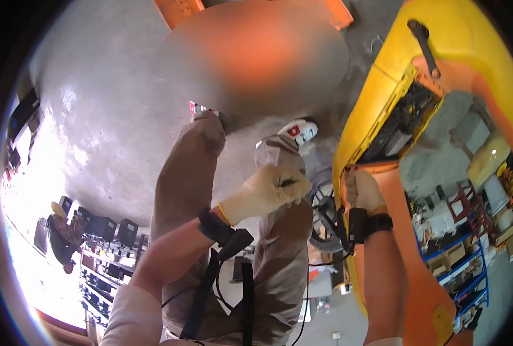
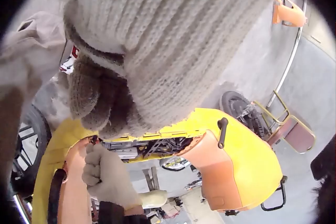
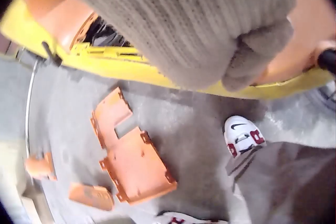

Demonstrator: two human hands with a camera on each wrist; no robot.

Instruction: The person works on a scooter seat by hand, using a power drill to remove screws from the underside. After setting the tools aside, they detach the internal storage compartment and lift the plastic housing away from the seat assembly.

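Both hands wear pale knitted gloves. My left hand (image 1: 266, 193) is raised over my thighs, its fingers curled in toward the thumb around a dark gap; nothing shows in it. My right hand (image 1: 362, 191) is at the inner edge of a yellow and orange scooter body (image 1: 360, 124), its curled fingers at the near end of an open bay (image 1: 396, 130) with dark parts inside. In the left wrist view, a small dark piece (image 2: 94, 140) shows right at the right hand's fingertips; I cannot tell whether they pinch it.
A black handle (image 1: 422, 46) stands out from the body's far end. Loose orange panels (image 3: 137, 169) lie on the concrete floor ahead of my shoes. A black-tyred wheel (image 1: 324, 210) is between my leg and the body. Shelving with boxes (image 1: 455, 259) stands at the right.
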